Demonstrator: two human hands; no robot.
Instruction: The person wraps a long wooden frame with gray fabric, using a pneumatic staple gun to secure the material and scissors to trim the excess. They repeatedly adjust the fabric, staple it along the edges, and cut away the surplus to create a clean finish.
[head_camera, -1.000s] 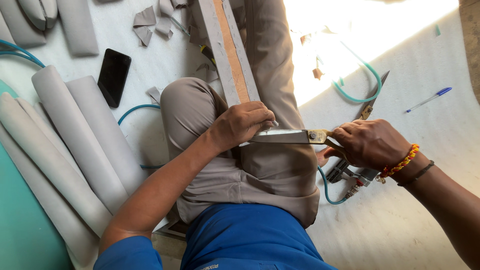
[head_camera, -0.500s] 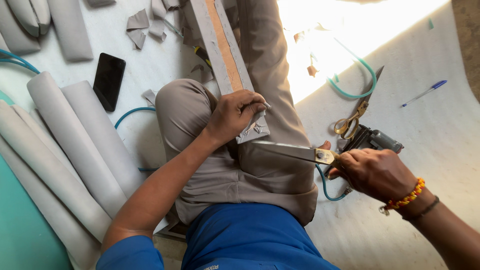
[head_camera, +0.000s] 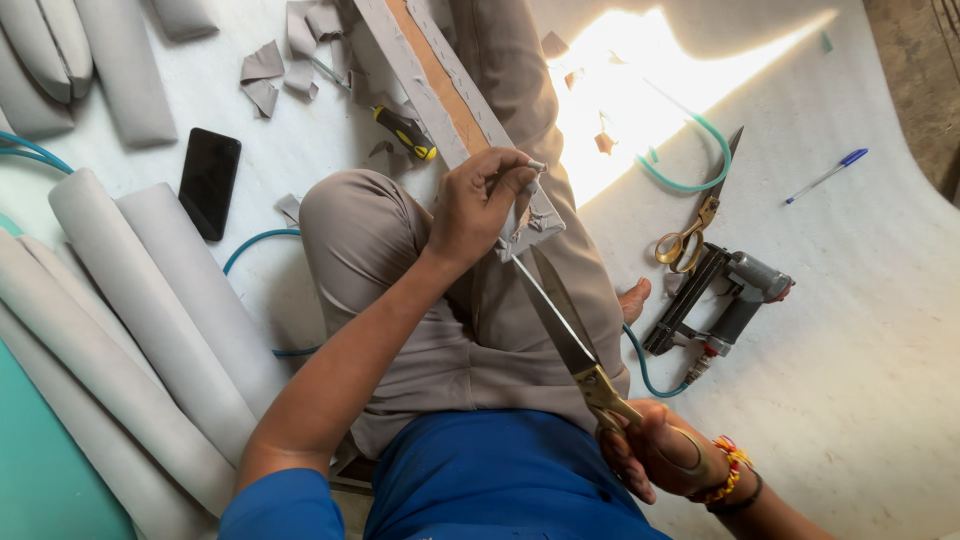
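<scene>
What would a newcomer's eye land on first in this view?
Probably the big scissors at centre, blades open, held by the right hand and cutting grey fabric on a wooden strip that the left hand pinches over the lap. To the right, a staple gun lies near a bright sunlit patch.

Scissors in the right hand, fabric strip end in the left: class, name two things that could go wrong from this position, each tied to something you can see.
1. The open scissors point up toward the left hand, which pinches the grey fabric at the end of the wooden strip; a slip could nick the fingers.
2. The blades pass just above the person's trouser leg, so a low cut might catch the trousers.
3. The right hand works near the teal air hose, which could snag.
</scene>
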